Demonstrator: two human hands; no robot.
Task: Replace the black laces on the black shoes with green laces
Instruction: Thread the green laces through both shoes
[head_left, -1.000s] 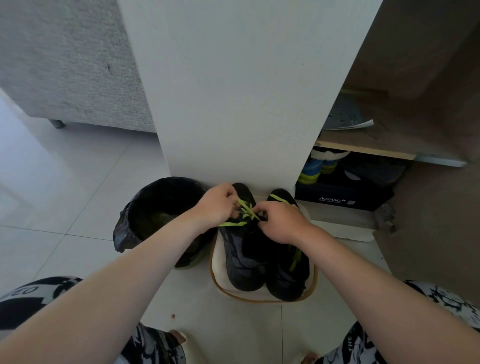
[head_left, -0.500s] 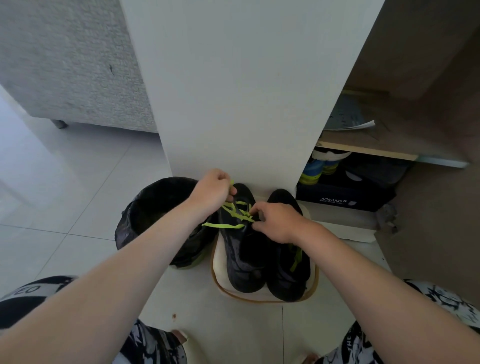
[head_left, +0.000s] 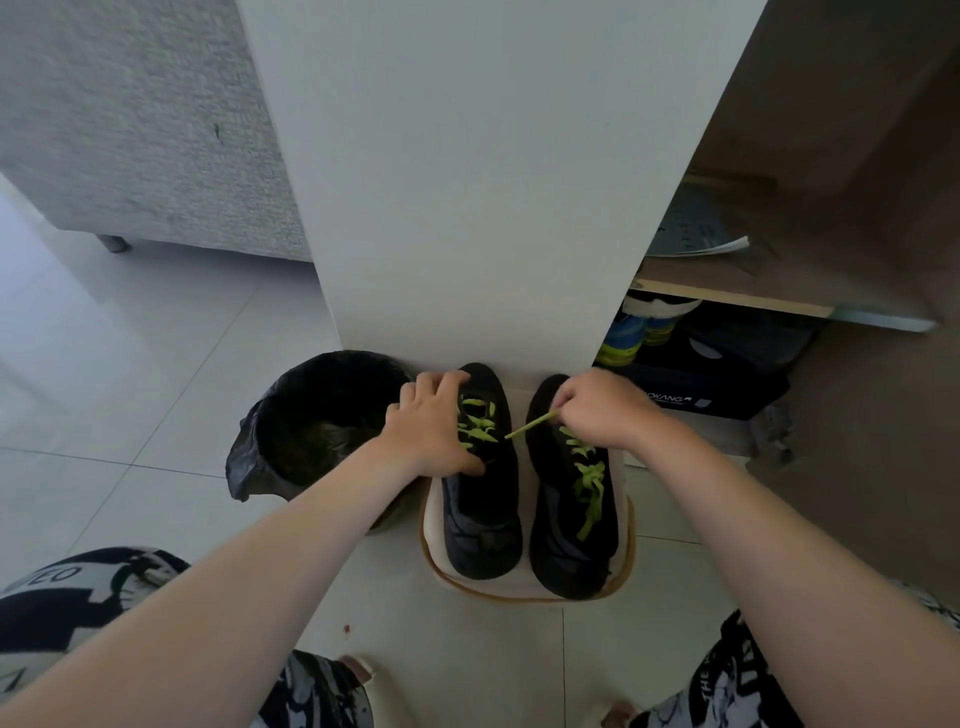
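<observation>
The left hand lies over the left shoe, fingers curled round its far edge and thumb across the top, holding it down. The right hand is closed in a pinch on a green lace end, which runs taut from the left shoe's lacing across the gap to the fingers. That lacing crosses the upper part of the left shoe in green. The right shoe, just beside it, carries a green lace down its middle with a loose tail hanging towards the near end. Both shoes stand side by side on a cream mat on the tiled floor, against a white panel. A bin lined with a black bag stands left of the mat. To the right, a dark box sits under a shelf
</observation>
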